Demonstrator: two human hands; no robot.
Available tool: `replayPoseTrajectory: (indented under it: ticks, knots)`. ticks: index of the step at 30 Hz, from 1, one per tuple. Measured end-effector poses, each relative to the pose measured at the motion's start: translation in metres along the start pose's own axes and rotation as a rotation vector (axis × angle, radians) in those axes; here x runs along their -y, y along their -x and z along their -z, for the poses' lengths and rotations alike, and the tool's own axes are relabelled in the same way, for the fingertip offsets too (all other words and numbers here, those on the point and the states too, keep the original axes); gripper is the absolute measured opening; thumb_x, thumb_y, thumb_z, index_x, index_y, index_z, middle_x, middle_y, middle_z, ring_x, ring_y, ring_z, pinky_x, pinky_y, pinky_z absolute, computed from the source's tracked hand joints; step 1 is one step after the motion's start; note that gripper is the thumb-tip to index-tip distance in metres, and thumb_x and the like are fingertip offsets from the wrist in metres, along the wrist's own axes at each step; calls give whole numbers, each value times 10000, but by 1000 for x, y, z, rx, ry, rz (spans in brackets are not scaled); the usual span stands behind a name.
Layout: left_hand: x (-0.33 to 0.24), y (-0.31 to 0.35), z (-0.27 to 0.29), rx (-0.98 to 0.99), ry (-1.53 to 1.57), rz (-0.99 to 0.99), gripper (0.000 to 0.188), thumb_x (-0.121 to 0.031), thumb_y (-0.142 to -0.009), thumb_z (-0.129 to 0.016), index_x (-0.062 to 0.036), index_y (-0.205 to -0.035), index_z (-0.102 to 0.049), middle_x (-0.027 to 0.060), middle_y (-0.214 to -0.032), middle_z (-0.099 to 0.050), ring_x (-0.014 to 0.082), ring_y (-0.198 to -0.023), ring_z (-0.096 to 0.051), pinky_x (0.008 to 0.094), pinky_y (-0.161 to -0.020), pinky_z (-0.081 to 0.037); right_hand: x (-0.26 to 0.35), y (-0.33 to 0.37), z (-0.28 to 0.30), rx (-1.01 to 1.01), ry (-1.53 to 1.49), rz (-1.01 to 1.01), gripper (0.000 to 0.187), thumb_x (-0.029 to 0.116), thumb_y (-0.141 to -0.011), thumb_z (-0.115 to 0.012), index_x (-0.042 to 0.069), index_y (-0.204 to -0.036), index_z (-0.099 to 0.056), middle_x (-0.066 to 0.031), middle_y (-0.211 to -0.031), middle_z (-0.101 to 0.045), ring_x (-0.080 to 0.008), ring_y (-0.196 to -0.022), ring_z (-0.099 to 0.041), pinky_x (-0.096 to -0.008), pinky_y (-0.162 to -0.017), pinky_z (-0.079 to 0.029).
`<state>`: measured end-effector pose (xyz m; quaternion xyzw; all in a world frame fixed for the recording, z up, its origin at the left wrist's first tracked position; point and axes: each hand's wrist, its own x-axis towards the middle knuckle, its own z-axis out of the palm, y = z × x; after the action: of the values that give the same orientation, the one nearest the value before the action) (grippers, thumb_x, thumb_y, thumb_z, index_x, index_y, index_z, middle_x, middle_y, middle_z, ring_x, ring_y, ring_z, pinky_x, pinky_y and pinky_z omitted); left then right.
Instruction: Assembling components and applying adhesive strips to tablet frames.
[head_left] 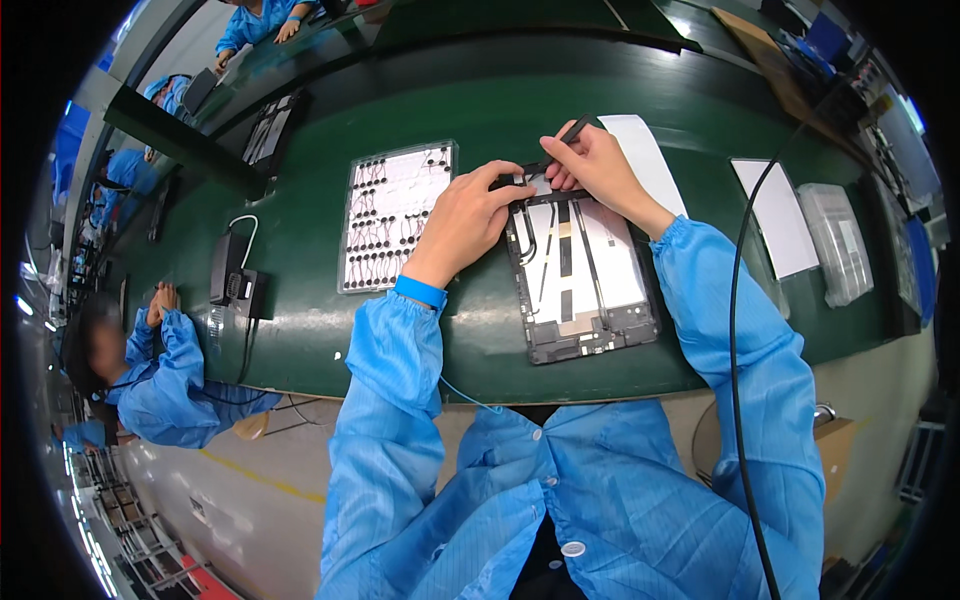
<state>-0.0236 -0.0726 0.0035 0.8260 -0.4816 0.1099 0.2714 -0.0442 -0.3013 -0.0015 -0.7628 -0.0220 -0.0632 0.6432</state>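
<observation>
An opened tablet (590, 275), with a black frame, pale inner panel and dark ribbon cables, lies flat in front of me. My left hand (468, 215) is at its far left corner, fingers closed together at the top edge; what they pinch is too small to make out. A slim black pen-like tool (576, 130) is gripped in my right hand (600, 172), at the tablet's far edge. The fingertips of both hands nearly meet there, and the tool's lower end is hidden. Left of the tablet sits a clear tray (352, 245) of small round black parts with thin wires.
White sheets (640, 150) and a clear plastic box (836, 245) lie to the right. A black adapter (240, 285) with cable stands left on the green table (480, 345). A black cable (735, 330) hangs across the right. A co-worker (165, 370) sits at the left.
</observation>
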Motion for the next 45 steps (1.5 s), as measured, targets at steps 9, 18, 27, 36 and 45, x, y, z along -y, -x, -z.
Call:
replayPoseTrajectory:
  ticks: [9, 18, 27, 36, 45]
  knots:
    - [0, -6, -18, -53, -77, -210, 420, 88, -724, -602, -75, -1101, -688, 85, -1243, -663, 309, -1309, -538, 456, -1102, -413, -6, 10, 16, -174, -270, 49, 322, 356, -978, -663, 41, -1003, -602, -98, -786, -702, -99, -591, -644, -244, -535, -535]
    - [-89, -32, -10, 133, 212, -260, 258, 34, -874, -529, -14, -1098, -645, 146, -1198, -640, 362, -1243, -553, 480, -1066, -408, -27, 148, 137, -172, -103, 78, 162, 179, -994, -638, 23, -1008, -599, -93, -793, -698, -99, -583, -623, -231, -541, -492]
    - [-142, -56, -68, 507, 266, -433, 335, -120, -921, -547, -39, -1233, -636, 136, -1334, -601, 332, -1308, -514, 477, -1130, -352, -32, 201, 154, -353, -247, 34, 179, 198, -977, -667, 29, -1001, -613, -82, -775, -697, -87, -573, -606, -222, -518, -486]
    - [-129, -58, -86, 436, 289, -451, 329, -132, -979, -492, -54, -1265, -635, 122, -1404, -573, 313, -1335, -494, 451, -1082, -379, -20, 232, 150, -289, -108, -198, 173, 179, -976, -659, 26, -1033, -602, -82, -883, -714, -73, -636, -617, -205, -504, -470]
    - [-124, -44, -90, 406, 325, -420, 326, -158, -997, -494, -67, -1279, -630, 92, -1407, -584, 295, -1332, -505, 441, -1080, -385, -23, 231, 141, -216, -42, -175, 106, 130, -972, -657, 35, -1010, -631, -49, -824, -700, -75, -678, -673, -169, -482, -406]
